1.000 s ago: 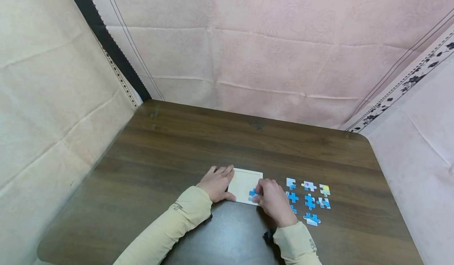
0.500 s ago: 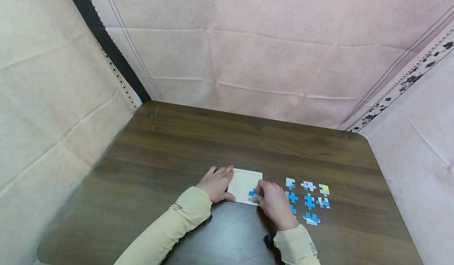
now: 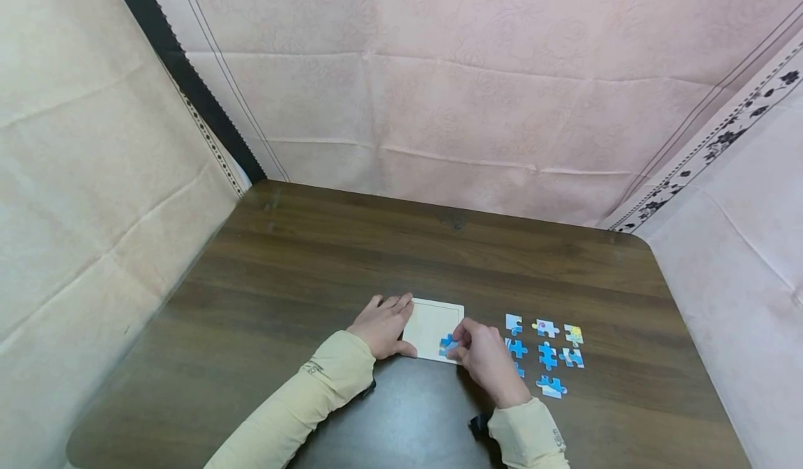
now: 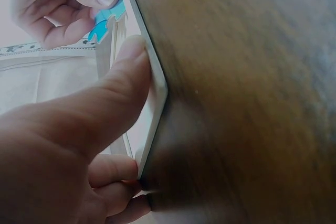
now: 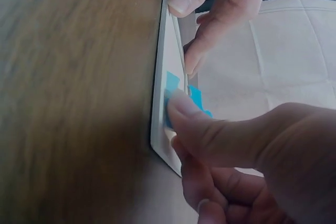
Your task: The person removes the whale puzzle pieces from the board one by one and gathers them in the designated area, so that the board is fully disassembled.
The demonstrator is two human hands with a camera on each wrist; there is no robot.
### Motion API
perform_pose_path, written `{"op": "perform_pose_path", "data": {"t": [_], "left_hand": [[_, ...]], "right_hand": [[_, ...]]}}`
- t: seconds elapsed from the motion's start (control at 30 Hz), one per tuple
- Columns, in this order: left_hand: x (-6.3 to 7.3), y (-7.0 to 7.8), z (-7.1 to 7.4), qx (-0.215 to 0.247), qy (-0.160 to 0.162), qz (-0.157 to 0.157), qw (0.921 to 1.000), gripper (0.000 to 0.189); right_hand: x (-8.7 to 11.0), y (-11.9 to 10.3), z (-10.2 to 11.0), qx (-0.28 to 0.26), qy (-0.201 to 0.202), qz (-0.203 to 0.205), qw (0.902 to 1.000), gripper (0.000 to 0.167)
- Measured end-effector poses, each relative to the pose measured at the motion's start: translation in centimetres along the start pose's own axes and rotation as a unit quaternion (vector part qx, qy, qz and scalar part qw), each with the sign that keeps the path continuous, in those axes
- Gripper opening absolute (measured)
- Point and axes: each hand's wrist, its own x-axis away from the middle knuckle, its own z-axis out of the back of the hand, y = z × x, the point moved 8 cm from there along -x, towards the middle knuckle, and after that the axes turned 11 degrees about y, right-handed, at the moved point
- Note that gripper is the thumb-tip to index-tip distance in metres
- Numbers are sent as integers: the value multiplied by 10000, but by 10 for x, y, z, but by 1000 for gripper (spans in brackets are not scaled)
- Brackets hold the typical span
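A square pale puzzle tray (image 3: 426, 321) with a raised rim lies on the table between my hands. My left hand (image 3: 385, 326) rests on its left side, fingers extended along that edge and thumb on the near rim (image 4: 149, 77). At the near right corner my right hand (image 3: 488, 359) pinches a blue jigsaw piece (image 3: 447, 343) between thumb and fingers. Blue also shows beyond the thumb in the right wrist view, on the jigsaw piece (image 5: 195, 97). The fingers partly cover it, so I cannot tell whether it lies flat.
Several loose jigsaw pieces lie to the right of my right hand, among them a blue one (image 3: 548, 356), a yellow one (image 3: 574, 334) and a blue-and-white one (image 3: 551, 387). The brown wooden table (image 3: 351, 246) ends at pale cloth curtains (image 3: 452, 120).
My right hand shifts very slightly at the tray's near right corner, still on the blue piece. My left hand stays in place; the loose pieces have not moved.
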Motion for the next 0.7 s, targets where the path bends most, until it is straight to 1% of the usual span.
{"op": "perform_pose_path", "data": {"t": [0.23, 0.4, 0.53, 0.7], "left_hand": [[-1, 0, 1, -42, -27, -3, 10000, 91], [-1, 0, 1, -16, -85, 16, 10000, 91], [-1, 0, 0, -21, -110, 48, 9999, 92], [-1, 0, -1, -38, -115, 40, 9999, 91]], "right_hand": [[-1, 4, 2, -244, 42, -196, 9995, 17], [-1, 4, 3, -380, 101, -71, 9992, 14], [0, 4, 7, -527, 232, 54, 9983, 12], [1, 5, 18, -640, 368, 10, 9973, 13]]}}
